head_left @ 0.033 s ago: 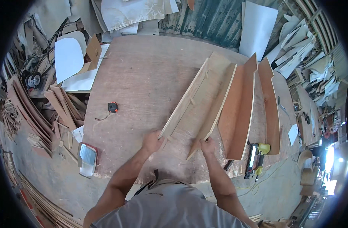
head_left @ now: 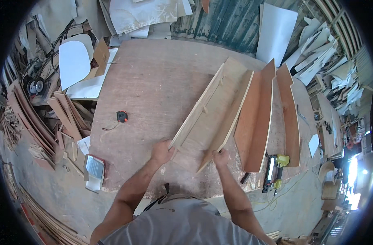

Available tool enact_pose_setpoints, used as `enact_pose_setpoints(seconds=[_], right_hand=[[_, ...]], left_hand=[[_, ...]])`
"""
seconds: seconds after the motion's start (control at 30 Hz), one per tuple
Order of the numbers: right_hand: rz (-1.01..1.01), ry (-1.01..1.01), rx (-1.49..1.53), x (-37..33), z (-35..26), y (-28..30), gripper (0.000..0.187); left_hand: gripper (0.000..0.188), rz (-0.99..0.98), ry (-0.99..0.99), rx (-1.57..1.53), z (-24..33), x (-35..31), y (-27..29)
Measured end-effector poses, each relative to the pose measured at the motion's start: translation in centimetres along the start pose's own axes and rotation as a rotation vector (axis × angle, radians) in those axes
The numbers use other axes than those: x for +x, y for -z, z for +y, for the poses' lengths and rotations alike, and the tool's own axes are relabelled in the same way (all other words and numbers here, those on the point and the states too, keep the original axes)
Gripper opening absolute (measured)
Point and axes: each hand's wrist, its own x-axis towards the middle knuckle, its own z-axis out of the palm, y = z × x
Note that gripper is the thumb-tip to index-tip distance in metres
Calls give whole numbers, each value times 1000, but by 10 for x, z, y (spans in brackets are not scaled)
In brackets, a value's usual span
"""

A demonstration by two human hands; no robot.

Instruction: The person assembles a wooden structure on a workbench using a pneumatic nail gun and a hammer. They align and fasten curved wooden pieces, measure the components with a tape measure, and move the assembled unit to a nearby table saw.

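Observation:
A long pale plywood trough (head_left: 209,114) with raised side panels lies slanted on the large wooden work table (head_left: 145,81). At its near left corner my left hand (head_left: 162,151) is closed round the end of the side panel. My right hand (head_left: 220,157) grips the near end of the right side panel, with the fingertips partly hidden behind the board. Just right of it rest a reddish-brown angled plywood piece (head_left: 255,122) and a narrower one (head_left: 289,116). Small wooden blocks show along the trough's left inner side.
A black and orange tape measure (head_left: 121,116) lies on the left of the table. At the near right edge stands a yellow-green nail gun (head_left: 278,167) with a hose. A box of metal strips (head_left: 94,167) sits at the left edge. Offcuts (head_left: 66,114) and white sheets (head_left: 276,34) surround the table.
Both hands and the near end of the trough have shifted very slightly to the left. The grips look the same.

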Motion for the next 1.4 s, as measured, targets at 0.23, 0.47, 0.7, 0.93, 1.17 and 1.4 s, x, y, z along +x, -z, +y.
enact_pose_setpoints(seconds=[0.23, 0.47, 0.7, 0.93, 1.17, 1.4], right_hand=[[-459, -501, 410, -116, -28, -135, 25], [-354, -393, 804, -110, -14, -65, 56], [18, -95, 554, -4, -127, -17, 47], [-101, -333, 589, -50, -144, -15, 38], [-439, -408, 435, -99, -149, -11, 38], [-94, -274, 293, -70, -126, 75, 36]], left_hand=[[42, 340, -260, 312, 14, -135, 100], [40, 368, -67, 396, -7, -283, 83], [39, 423, -57, 363, 21, -311, 5], [55, 367, -38, 249, 36, -261, 71], [60, 606, 385, -78, -138, 4, 103], [82, 363, 951, 317, -249, 133, 73]])
